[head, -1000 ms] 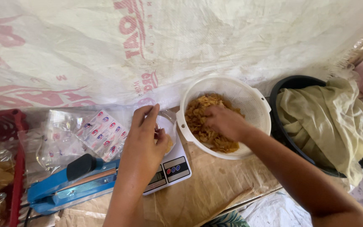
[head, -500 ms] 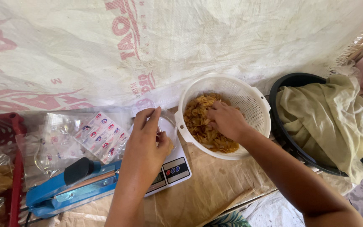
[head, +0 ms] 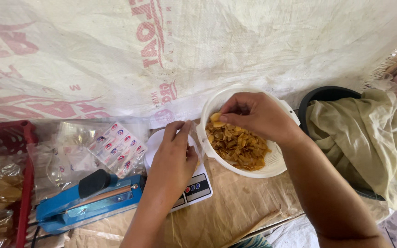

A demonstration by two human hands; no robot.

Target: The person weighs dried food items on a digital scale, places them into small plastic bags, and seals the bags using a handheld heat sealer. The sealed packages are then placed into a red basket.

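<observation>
— What's the big pale sheet (head: pixel 235 50) behind everything?

— A woven sack cloth hung as a backdrop, draping down onto the counter (head: pixel 235 216), which is covered in brown paper. At the far right, a dark tub (head: pixel 329 94) with an olive cloth (head: pixel 368 133) slumped over it, pressed close to the white colander bowl (head: pixel 279 167).

— And the bowl?

— Holding fried chips (head: pixel 240 147), set just beside the small digital scale (head: pixel 194 190), I'd guess so the reach is short. The blue heat sealer (head: pixel 86 200) lies left of the scale, a red crate (head: pixel 12 138) at the edge beyond.

— The hands?

— The right hand (head: pixel 258 115) is pinched closed on a few chips at the bowl's left rim. The left hand (head: pixel 173 156) holds a clear bag (head: pixel 196 138) upright over the scale, fingers curled around its mouth.

— Room to move?

— Little; open counter only in front.
</observation>
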